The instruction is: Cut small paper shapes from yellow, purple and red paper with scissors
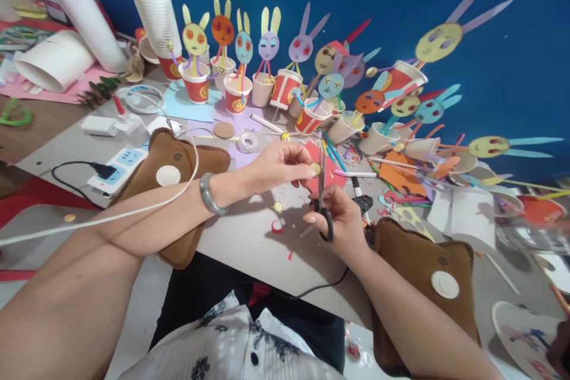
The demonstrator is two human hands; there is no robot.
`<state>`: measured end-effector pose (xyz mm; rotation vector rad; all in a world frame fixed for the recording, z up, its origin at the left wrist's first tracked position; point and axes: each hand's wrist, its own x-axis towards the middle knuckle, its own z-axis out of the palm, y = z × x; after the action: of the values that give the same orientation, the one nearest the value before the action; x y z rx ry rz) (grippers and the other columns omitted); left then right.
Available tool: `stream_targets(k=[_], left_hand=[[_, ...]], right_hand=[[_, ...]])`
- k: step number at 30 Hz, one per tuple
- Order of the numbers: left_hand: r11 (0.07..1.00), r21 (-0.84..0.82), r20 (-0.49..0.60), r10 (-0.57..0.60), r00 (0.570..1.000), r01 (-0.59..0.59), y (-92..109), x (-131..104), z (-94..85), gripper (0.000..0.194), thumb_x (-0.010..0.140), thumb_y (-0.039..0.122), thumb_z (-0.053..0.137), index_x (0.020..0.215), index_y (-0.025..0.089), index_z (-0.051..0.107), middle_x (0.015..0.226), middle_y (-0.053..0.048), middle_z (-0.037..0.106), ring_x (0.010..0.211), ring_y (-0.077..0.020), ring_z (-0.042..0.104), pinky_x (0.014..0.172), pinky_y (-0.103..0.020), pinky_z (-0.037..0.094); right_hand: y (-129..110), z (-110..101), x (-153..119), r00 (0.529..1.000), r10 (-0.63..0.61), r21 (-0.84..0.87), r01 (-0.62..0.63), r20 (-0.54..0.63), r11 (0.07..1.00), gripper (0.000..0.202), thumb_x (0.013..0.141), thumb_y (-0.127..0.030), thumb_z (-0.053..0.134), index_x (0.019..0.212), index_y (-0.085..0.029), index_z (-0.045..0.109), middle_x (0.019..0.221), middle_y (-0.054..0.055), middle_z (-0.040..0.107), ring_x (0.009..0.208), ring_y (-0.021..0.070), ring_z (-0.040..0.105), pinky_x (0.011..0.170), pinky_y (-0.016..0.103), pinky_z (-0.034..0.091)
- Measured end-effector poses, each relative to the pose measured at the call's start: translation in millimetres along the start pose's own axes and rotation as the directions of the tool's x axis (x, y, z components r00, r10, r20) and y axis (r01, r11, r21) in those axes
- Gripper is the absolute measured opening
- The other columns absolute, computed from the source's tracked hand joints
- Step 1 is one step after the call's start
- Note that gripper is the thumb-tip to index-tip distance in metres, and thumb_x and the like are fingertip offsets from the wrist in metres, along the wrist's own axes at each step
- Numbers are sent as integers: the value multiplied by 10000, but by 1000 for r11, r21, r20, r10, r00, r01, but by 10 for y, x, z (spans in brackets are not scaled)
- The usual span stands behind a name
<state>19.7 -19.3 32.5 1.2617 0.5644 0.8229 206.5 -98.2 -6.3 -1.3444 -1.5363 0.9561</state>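
Left hand [285, 165]: thumb and fingertips pinched together on small yellow disc [315, 168], held above table [249, 237] close beside scissor blades. Right hand [342, 217]: fingers curled through and around black handles of scissors [321, 184], blades pointing far. Red paper [333, 173] lies beyond scissors; second yellow disc [278, 206] on table, near side of left hand. Brown cushions [184, 157] at left and right; rabbit-figure cups [196, 90] line far side.

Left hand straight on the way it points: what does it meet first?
Likely the scissors, just past the yellow disc pinched in the left hand; whether they already touch is unclear.
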Motion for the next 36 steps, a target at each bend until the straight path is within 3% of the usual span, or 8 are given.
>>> stream_targets(k=[16,36], left_hand=[[999,12,-39,32,999,-32,-45,20,-4,144,791,135,673,686,132,574,606,25,595,559,-53,580,547,-184,441],[1000,5,33,6,999,-6,-56,19,-21,150,804,129,710,696,119,607,602,14,629,558,-55,597,559,-173,474]], right_hand=[[28,-7,-18,1000,13,6,-13,-9,1000,587,584,-690,863,813,-220,596,628,-19,601,529,129,505,524,274,406],[30,18,-19,1000,6,13,-6,3,1000,556,598,-643,881,818,-221,593,652,-12,645,554,135,550,537,271,431]])
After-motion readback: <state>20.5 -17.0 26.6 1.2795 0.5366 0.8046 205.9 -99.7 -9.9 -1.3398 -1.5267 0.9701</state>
